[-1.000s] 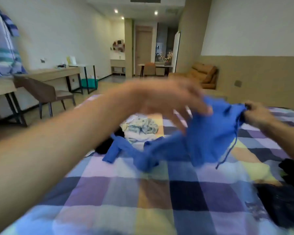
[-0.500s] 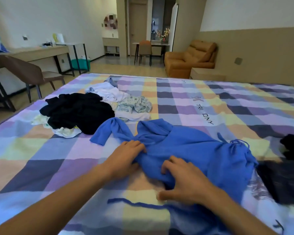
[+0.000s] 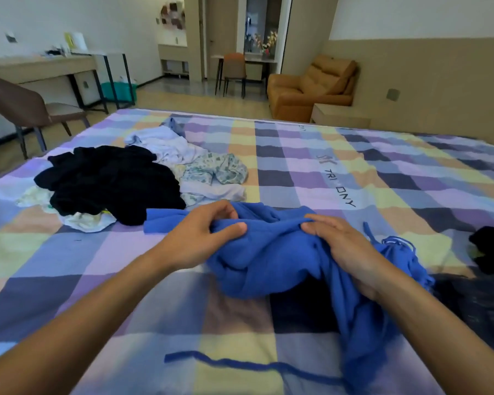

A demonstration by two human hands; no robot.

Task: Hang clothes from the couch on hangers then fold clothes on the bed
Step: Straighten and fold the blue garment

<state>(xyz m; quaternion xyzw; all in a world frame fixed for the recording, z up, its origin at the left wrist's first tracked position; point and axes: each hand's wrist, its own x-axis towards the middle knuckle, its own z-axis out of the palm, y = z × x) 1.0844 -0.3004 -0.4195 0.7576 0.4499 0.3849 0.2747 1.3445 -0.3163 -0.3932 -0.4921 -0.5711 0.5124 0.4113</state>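
Bed, folding stage. Blue top lies bunched on the cover, near edge, not yet laid flat.

L hand: fingers curled, thumb and forefinger pinching a fold at the top's left end. R hand: palm down on the top's right part, fingers bent over a ridge of cloth and gripping it; thumb hidden. Cloth hangs slack between hands.

A blue cord trails on the cover, nearer than the top.

Left of the top and a bit beyond: black heap, touching the top's sleeve end. Pale clothes and a patterned piece just beyond the top, all crumpled. Right of the top: more dark clothes, also crumpled.

Couch well beyond the top, across the room. Can't make out any garment on it, so the hanging half is prob. done. That's a guess; no hangers in view.

Progress, my reckoning: folding barely begun. No folded stack seen anywhere. Blue top is the item in hand, at the spread-out step. Left to do: flatten and fold it, then approx. four or five more pieces either side.
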